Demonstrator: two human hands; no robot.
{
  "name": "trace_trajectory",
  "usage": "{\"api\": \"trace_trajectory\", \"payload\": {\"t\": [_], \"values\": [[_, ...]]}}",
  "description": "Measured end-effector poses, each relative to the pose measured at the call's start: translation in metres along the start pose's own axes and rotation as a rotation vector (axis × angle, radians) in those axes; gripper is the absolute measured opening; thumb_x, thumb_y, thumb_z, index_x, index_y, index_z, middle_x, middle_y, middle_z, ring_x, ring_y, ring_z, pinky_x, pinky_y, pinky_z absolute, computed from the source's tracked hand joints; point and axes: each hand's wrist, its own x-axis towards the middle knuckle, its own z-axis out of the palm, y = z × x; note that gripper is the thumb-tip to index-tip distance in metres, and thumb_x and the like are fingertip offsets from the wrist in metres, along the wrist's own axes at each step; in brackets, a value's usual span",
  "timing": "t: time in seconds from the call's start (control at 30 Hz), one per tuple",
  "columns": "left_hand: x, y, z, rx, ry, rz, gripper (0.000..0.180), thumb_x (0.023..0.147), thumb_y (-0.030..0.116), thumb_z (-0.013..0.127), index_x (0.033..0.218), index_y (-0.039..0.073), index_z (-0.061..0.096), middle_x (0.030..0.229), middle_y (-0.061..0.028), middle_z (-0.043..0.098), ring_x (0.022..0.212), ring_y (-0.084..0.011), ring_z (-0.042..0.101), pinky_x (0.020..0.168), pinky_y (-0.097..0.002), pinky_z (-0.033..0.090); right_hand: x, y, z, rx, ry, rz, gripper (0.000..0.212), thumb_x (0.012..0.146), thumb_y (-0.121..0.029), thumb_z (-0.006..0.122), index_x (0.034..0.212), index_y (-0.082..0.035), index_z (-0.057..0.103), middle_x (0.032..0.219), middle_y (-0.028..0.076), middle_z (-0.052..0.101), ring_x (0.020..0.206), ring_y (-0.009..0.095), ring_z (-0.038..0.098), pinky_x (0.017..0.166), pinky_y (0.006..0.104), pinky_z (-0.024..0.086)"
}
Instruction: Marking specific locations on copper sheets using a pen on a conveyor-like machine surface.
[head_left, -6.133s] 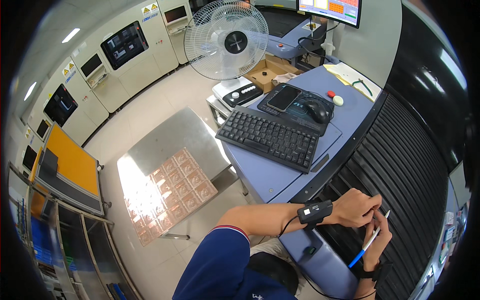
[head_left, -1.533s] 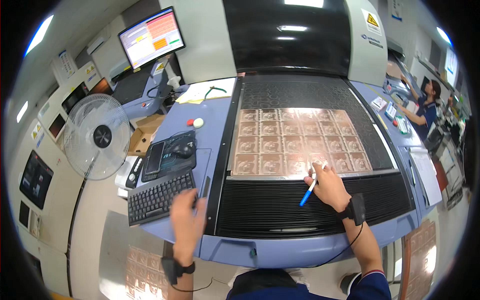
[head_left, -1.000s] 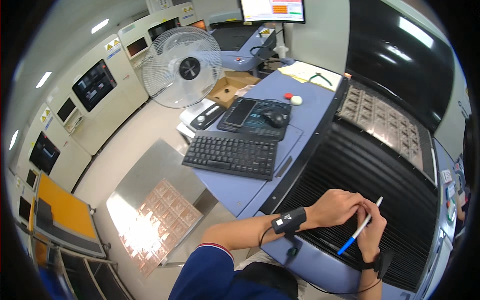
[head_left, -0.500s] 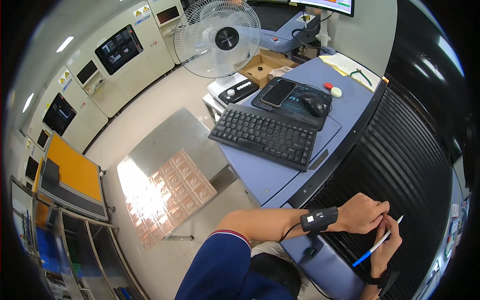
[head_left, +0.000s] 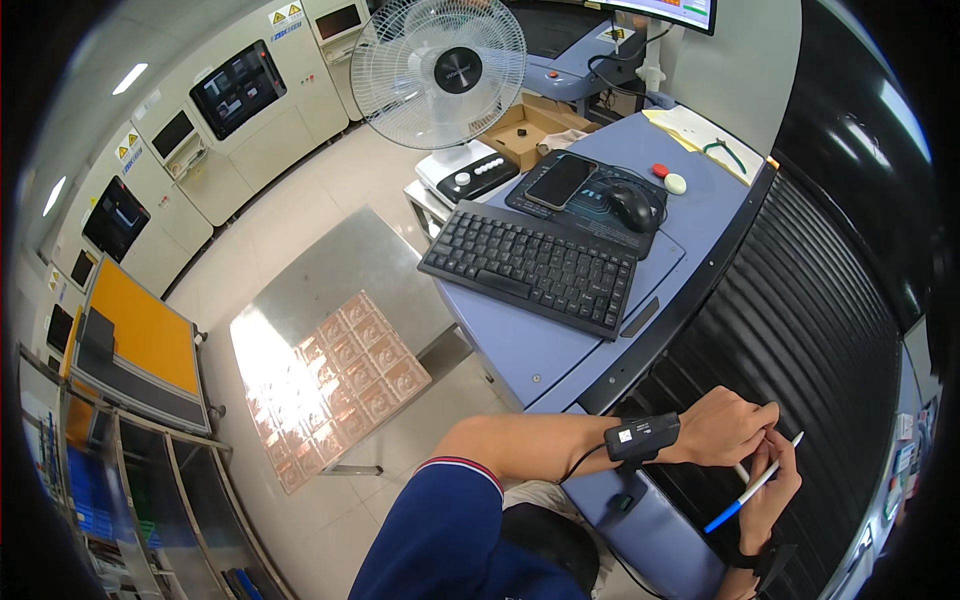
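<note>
Over the black ribbed surface (head_left: 800, 330) at the lower right, my two hands meet at the fingertips. My left hand (head_left: 722, 425) is closed, its fingers pinched together against the fingers of the other hand; whatever lies in the pinch is hidden. A white pen with a blue end (head_left: 757, 486) slants across my right hand (head_left: 775, 495), which is closed around it, blue end toward the lower left. My left forearm wears a small black device (head_left: 642, 437) on the wrist, with a cable. A dark band (head_left: 762, 562) circles my right wrist.
On the blue desk (head_left: 520, 350) lie a black keyboard (head_left: 530, 268), mouse (head_left: 632, 207), phone (head_left: 561, 183), red and white round pieces and green-handled pliers (head_left: 725, 154). A fan (head_left: 457, 70) stands behind. Copper-coloured panels (head_left: 345, 375) rest on a metal table (head_left: 340, 260) at left.
The view has shifted very slightly. My hands stay together in almost the same place, with the pen still held in the right one.
</note>
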Motion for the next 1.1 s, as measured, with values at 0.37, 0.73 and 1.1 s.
{"api": "trace_trajectory", "payload": {"t": [0.37,0.73,1.1], "values": [[-0.0015,-0.0008,0.0000,-0.022,-0.008,0.002,0.012,0.085,0.011,0.060,0.087,0.001,0.053,0.062,-0.0151,0.064,0.056,-0.0347,0.064,0.053,-0.0440,0.050,-0.0002,-0.0027,0.0011,-0.014,0.011,-0.028,0.011,0.098,-0.001,0.057,0.106,0.005,0.064,0.081,0.010,0.068,0.076,0.009,0.060,0.066,0.0239,0.047],[-0.0011,0.0012,-0.0008,-0.021,-0.023,-0.013,0.014,0.084,0.012,0.061,0.087,0.001,0.052,0.061,-0.0145,0.063,0.056,-0.0348,0.064,0.053,-0.0440,0.049,-0.0008,-0.0006,0.0011,-0.023,0.036,-0.024,0.008,0.098,-0.001,0.059,0.101,0.005,0.064,0.077,0.009,0.066,0.073,0.008,0.059,0.064,0.0244,0.046],[-0.0014,0.0018,-0.0013,-0.013,-0.037,-0.015,0.014,0.083,0.011,0.061,0.088,0.001,0.052,0.061,-0.0156,0.063,0.056,-0.0354,0.064,0.053,-0.0442,0.049,-0.0014,-0.0014,0.0010,-0.053,0.045,-0.042,0.007,0.096,-0.001,0.061,0.100,0.003,0.065,0.076,0.009,0.065,0.070,0.009,0.056,0.063,0.0260,0.045]]}}
